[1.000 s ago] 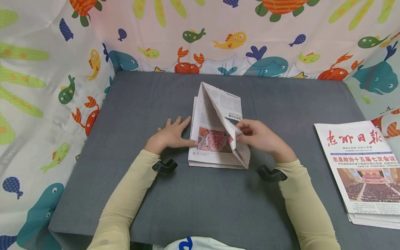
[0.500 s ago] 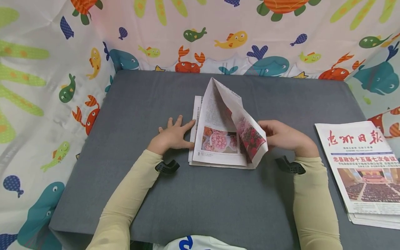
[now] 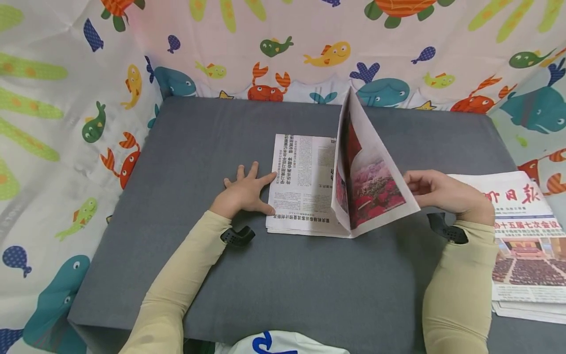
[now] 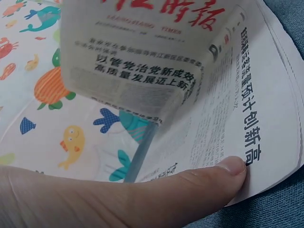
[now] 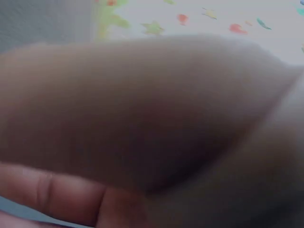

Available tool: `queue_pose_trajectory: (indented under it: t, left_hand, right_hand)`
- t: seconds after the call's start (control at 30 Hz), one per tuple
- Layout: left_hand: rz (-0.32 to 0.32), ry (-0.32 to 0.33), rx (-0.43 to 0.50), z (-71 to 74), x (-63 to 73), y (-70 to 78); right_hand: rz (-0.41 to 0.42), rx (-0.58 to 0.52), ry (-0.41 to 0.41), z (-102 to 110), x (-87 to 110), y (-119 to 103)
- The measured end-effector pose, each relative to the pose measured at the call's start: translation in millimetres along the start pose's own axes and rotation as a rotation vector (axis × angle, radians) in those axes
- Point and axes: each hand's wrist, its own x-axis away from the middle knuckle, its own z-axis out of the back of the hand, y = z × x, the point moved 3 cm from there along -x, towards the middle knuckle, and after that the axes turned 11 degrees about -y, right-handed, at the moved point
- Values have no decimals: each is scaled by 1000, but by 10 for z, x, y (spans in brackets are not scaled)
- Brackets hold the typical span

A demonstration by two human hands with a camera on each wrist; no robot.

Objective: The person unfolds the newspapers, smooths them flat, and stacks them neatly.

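A folded newspaper point(image 3: 305, 184) lies in the middle of the grey table, its right part raised as a turned leaf point(image 3: 376, 182) with a photo of pink and red flowers. At the leaf's right edge my right hand point(image 3: 446, 194) pinches the paper between thumb and fingers. My left hand point(image 3: 242, 194) rests spread beside the newspaper's left edge. In the left wrist view the left thumb point(image 4: 204, 183) presses on the printed page, and the lifted leaf point(image 4: 133, 61) stands behind it. The right wrist view is mostly blurred hand; the paper is hidden there.
Another newspaper stack point(image 3: 526, 246) with a red title lies at the table's right side, partly behind my right hand and sleeve. Cloth with sea-animal prints point(image 3: 300, 29) hangs along the back and sides of the grey table point(image 3: 309, 290).
My right hand has moved to the right with the leaf's edge, swinging the leaf up and open from the stack, so the printed page under it shows. My left hand has stayed at the left edge.
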Motion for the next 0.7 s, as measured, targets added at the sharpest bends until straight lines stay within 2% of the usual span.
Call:
queue_pose_trajectory:
  t: [0.07, 0.17, 0.27, 0.37, 0.43, 0.5, 0.7]
  left_hand:
    - [-4, 1, 2, 0, -1, 5]
    - [-4, 1, 0, 5, 3, 6]
    - [2, -7, -3, 17, 14, 5]
    - [2, -11, 1, 23, 22, 5]
    - [1, -11, 7, 21, 20, 0]
    - [1, -12, 8, 16, 18, -5]
    - [-4, -9, 5, 4, -3, 2]
  right_hand:
    - [37, -39, 26, 42, 94, -18]
    - [81, -32, 161, 37, 137, -166]
    - [47, 94, 350, -99, 17, -469]
    - [-19, 277, 424, -352, -235, -773]
    - [-71, 366, 413, -520, -413, -907]
    - [-90, 430, 391, -656, -576, -938]
    - [-136, 494, 295, -970, -966, -764]
